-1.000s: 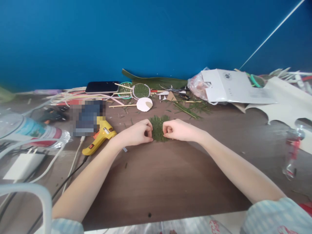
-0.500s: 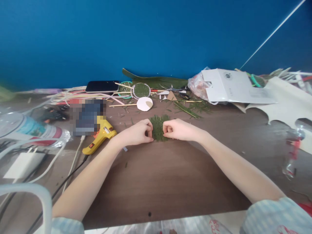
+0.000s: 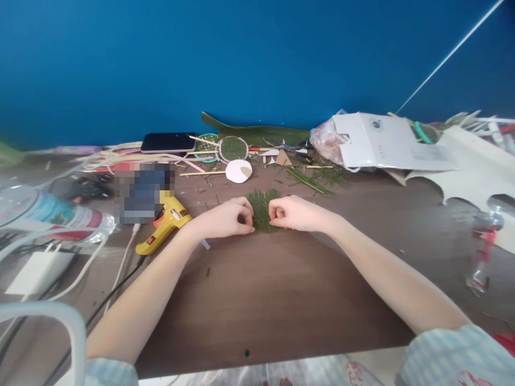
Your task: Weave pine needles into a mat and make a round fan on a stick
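A small green woven leaf mat [image 3: 261, 210] lies flat on the brown table [image 3: 281, 289]. My left hand [image 3: 227, 219] pinches the mat's left edge with curled fingers. My right hand [image 3: 293, 213] pinches its right edge the same way. Both hands rest on the table, and they hide the mat's side edges.
A yellow glue gun [image 3: 163, 228] lies left of my left hand, with a cable running toward me. Behind the mat are a white paper disc [image 3: 238, 171], round green woven pieces [image 3: 232, 149], a phone [image 3: 168, 142], leaf strips [image 3: 309, 181] and a white bag [image 3: 386, 142]. Plastic bottles [image 3: 52, 214] stand at the left.
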Tool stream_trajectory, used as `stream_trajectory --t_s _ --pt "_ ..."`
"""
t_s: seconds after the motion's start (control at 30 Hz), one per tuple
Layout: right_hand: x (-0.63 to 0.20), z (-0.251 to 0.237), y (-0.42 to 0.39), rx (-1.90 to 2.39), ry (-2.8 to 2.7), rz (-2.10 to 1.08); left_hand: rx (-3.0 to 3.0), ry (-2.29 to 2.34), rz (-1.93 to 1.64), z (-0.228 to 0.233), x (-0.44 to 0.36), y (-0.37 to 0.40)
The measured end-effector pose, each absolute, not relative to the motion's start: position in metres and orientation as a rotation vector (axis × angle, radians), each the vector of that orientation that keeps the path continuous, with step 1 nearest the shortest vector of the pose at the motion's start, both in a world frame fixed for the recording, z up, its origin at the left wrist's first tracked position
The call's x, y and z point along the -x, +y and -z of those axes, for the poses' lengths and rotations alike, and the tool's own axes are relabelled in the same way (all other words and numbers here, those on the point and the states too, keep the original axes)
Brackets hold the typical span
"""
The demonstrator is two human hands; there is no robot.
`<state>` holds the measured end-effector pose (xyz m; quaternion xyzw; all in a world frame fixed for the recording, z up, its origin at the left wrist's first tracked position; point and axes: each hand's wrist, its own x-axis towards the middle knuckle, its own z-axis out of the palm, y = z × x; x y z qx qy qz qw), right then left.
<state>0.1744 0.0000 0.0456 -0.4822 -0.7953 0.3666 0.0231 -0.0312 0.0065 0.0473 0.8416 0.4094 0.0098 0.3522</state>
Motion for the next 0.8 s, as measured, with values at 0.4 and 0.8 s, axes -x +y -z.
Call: stream_trajectory --t_s 0.4,0.8 --pt "-0.174 -0.047 0.001 1.493 -2.467 -1.144 -2.157 1.1 -0.088 -0.046 0.031 0.007" --pt "-0.174 -0.047 0.001 1.499 -2.471 -1.139 -2.217 1.131 -0.121 -0.036 0.032 0.006"
